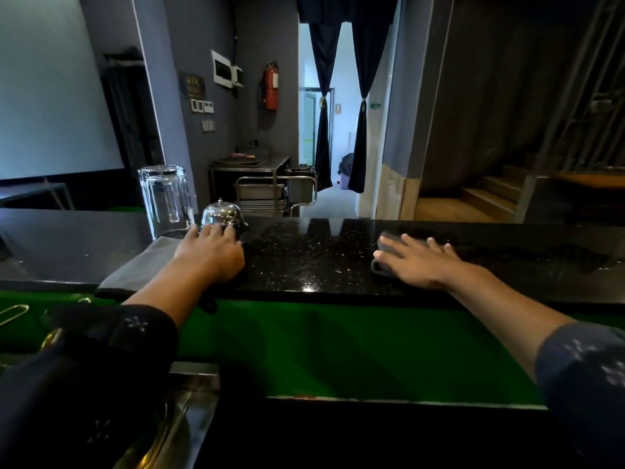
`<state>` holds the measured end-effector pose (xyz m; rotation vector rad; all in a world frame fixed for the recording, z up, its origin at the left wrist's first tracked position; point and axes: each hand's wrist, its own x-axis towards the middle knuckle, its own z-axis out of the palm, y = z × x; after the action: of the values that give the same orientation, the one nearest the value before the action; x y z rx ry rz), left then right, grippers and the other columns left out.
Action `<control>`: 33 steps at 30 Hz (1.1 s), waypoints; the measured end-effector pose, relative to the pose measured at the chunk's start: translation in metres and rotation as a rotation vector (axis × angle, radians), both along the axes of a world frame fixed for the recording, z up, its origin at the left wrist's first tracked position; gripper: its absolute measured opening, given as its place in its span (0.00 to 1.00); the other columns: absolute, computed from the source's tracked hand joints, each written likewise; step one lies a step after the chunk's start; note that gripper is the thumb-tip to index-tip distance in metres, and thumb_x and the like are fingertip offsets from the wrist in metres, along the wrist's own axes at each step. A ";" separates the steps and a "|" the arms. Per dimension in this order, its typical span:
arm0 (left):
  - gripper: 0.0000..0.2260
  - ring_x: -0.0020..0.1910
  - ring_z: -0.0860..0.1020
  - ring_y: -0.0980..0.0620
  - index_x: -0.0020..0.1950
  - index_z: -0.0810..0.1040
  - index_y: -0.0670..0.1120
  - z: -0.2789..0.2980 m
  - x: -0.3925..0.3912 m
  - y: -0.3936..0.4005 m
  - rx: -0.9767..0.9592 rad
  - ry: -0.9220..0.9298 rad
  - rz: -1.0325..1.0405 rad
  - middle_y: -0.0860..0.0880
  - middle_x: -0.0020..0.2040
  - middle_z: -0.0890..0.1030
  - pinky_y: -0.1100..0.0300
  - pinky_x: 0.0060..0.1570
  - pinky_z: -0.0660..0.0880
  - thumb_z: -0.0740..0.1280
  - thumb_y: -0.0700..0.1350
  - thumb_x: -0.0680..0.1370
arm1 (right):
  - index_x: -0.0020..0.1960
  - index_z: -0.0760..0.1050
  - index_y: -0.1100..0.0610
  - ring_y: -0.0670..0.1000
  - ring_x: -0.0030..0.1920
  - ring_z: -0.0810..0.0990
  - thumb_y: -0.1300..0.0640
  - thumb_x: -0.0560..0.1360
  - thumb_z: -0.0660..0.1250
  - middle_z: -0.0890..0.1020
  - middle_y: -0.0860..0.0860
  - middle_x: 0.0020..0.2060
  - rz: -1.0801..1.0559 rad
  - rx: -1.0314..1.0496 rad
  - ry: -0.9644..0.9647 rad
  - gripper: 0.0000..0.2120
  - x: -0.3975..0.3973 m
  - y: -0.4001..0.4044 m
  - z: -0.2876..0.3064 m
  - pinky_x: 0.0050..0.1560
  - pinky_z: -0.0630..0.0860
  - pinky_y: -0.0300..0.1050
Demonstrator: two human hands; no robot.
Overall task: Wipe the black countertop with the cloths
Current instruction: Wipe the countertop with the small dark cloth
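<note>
Both arms reach forward over a green ledge (338,350) onto the black, speckled tabletop (304,262). The left hand (211,253) lies palm down with its fingers bent forward, the fingertips against the base of a chrome call bell (221,214); whether they grip the bell or only touch it cannot be told. Under this hand and wrist lies a grey cloth (142,265), spread flat and reaching from beside the bell to the near edge of the tabletop, where a dark corner hangs over the rim. The right hand (416,262) is flat and open, fingers straight and slightly spread, pressing down on a second grey cloth (382,257), which is bunched small and shows only at the left of the palm and fingers. The two cloths lie well apart, with bare glossy stone between them. An upturned clear glass (164,198) stands just left of the bell. Both forearms are bare, with dark patterned sleeves (111,333) at the elbows.
</note>
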<state>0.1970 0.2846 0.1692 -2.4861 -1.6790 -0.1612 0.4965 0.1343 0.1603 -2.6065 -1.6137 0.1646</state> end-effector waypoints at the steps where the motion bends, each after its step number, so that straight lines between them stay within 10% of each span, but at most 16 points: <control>1: 0.26 0.78 0.51 0.44 0.79 0.51 0.44 0.004 0.008 -0.006 0.074 0.039 -0.031 0.42 0.79 0.54 0.45 0.75 0.47 0.47 0.53 0.82 | 0.76 0.45 0.31 0.63 0.78 0.45 0.27 0.75 0.42 0.46 0.46 0.80 0.040 0.005 -0.004 0.31 -0.003 -0.010 -0.002 0.73 0.40 0.64; 7: 0.27 0.78 0.51 0.46 0.79 0.52 0.47 0.003 0.117 -0.068 -0.074 -0.118 -0.351 0.44 0.79 0.54 0.45 0.75 0.45 0.50 0.56 0.82 | 0.74 0.45 0.28 0.58 0.79 0.46 0.26 0.74 0.42 0.47 0.42 0.79 0.158 0.012 -0.023 0.29 0.008 -0.045 -0.005 0.74 0.41 0.61; 26: 0.26 0.78 0.44 0.50 0.80 0.46 0.48 -0.022 0.166 -0.064 -0.236 -0.143 -0.258 0.48 0.80 0.45 0.50 0.75 0.41 0.43 0.55 0.83 | 0.77 0.46 0.34 0.64 0.78 0.41 0.26 0.75 0.42 0.44 0.48 0.80 -0.080 -0.053 0.080 0.33 0.147 0.058 0.010 0.72 0.38 0.71; 33: 0.26 0.78 0.45 0.49 0.80 0.48 0.47 -0.020 0.166 -0.063 -0.238 -0.128 -0.253 0.47 0.80 0.46 0.49 0.75 0.42 0.44 0.54 0.83 | 0.78 0.44 0.36 0.66 0.77 0.40 0.28 0.76 0.42 0.43 0.50 0.80 0.116 -0.050 0.023 0.33 0.043 0.054 0.006 0.73 0.37 0.67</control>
<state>0.3628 0.2213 0.1490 -2.9204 -1.4994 -0.1576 0.5400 0.1884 0.1660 -2.5375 -1.7758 0.2437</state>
